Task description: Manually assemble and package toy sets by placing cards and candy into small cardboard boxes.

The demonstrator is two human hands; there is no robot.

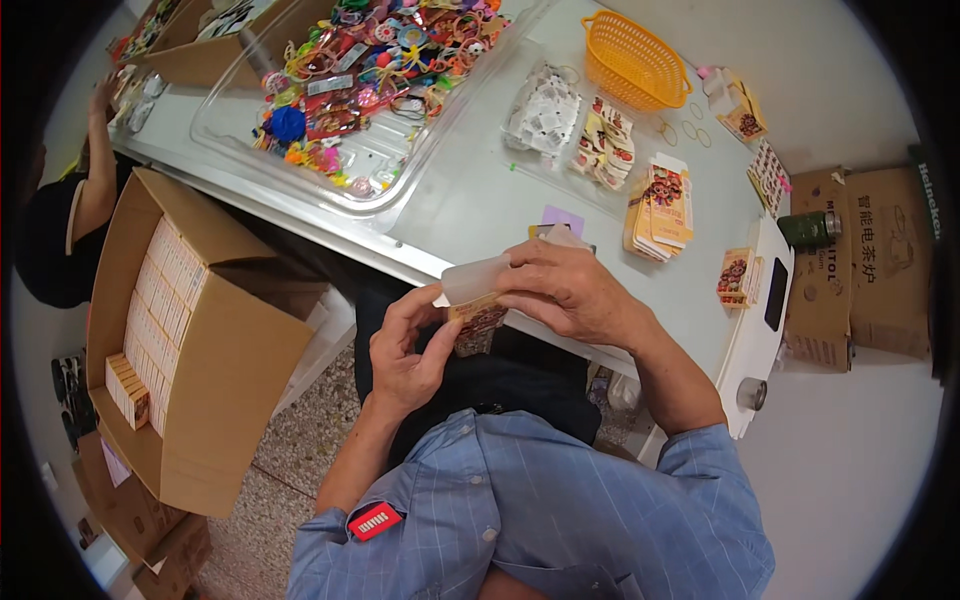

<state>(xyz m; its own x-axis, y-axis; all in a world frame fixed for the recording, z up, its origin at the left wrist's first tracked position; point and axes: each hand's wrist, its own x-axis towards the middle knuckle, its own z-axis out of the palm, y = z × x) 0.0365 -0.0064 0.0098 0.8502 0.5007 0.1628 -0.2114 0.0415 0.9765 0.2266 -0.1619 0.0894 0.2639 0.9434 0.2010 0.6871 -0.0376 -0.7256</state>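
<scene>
Between my hands, over the table's near edge, is a small printed paper box (478, 316) in yellow and brown with its pale flap raised. My left hand (410, 350) grips its left side between thumb and fingers. My right hand (568, 290) pinches the box's upper right edge, fingers bent. A whitish piece (563, 237) shows behind the right hand; whether that hand holds it is unclear. A purple card (563, 215) lies just beyond. To the right stands a stack of flat printed boxes (662, 208), with a smaller printed box (737, 278) nearer the table's right side.
A clear tub (375, 205) of colourful trinkets fills the far left. Farther back are an orange basket (640, 62), a bag of white pieces (543, 108) and printed cards (606, 142). A large carton (220, 390) of packed boxes stands left. Another person's arm (95, 180) shows beyond.
</scene>
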